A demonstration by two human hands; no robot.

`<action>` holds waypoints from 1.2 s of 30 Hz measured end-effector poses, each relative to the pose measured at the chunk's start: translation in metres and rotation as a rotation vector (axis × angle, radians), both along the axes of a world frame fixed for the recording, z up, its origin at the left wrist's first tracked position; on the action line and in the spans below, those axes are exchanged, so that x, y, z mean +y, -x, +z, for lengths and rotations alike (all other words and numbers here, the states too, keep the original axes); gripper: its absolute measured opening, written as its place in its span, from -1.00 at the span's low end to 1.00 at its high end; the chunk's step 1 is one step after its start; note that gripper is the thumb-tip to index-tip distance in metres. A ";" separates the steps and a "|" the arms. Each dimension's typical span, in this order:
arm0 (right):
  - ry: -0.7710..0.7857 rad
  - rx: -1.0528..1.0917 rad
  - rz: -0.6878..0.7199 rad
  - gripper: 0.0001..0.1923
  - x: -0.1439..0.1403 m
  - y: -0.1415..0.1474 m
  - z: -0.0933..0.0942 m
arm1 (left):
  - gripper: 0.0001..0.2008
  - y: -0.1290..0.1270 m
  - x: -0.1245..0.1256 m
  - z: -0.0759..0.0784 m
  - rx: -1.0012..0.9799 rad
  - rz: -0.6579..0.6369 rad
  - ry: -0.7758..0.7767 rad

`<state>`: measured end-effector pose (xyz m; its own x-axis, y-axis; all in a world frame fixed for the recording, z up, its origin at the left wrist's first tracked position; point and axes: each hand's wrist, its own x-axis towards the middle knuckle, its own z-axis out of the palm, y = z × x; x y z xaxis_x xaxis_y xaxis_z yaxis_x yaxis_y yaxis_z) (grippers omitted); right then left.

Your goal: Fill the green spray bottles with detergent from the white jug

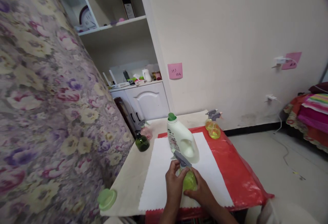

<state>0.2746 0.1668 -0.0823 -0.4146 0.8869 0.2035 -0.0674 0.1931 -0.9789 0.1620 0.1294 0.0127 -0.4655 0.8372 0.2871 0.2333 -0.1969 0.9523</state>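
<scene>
A pale table [128, 179] carries a red sheet [235, 169] and white mat [159, 179].

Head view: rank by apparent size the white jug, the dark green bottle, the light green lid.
1. white jug, clearly largest.
2. dark green bottle and light green lid look alike; the lid sits nearer the camera, so unranked.

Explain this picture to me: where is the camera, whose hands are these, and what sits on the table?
The single picture comes from a camera worn on a person's head, looking down at their own bare hands. The left hand and right hand together hold a small green spray bottle with a grey trigger top, over a white mat. Behind it stands a white detergent jug with a green cap. Two yellow spray bottles stand on the red plastic sheet; a dark green bottle stands at the left, and a pale green lid lies at the near corner.
</scene>
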 end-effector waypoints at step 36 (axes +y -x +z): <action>-0.012 0.039 -0.002 -0.11 0.001 0.001 -0.001 | -0.74 0.012 -0.006 0.017 0.071 -0.234 0.005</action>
<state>0.2735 0.1681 -0.0829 -0.4046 0.8851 0.2301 -0.1050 0.2050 -0.9731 0.1496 0.1230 0.0295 -0.2380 0.9211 0.3080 0.2483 -0.2489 0.9362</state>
